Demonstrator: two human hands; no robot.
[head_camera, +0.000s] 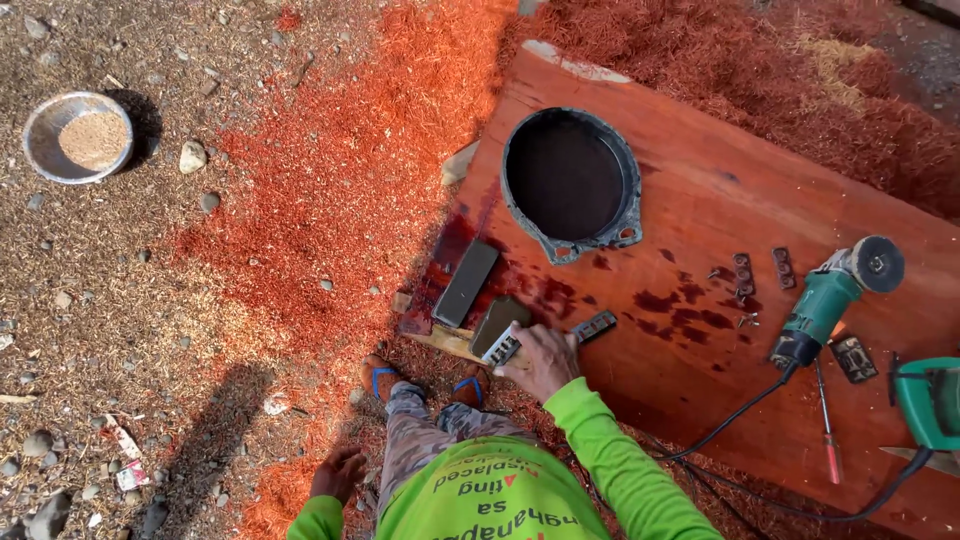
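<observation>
1. The right hand (545, 358) has its grip closed on a small ridged metal block (501, 349), at the near edge of the red wooden slab (720, 200).
2. I think pressing it flat beside the dark sharpening stone (466, 283) keeps it steady.
3. The left hand (338, 474) hangs low by the knee; I cannot tell its grip.

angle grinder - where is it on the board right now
In the head view the green angle grinder lies at the right of the red wooden slab, left of a red-handled screwdriver and right of two small metal brackets.

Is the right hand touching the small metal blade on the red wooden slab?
Touching. In the head view the right hand lies over one end of the metal blade on the slab.
</observation>
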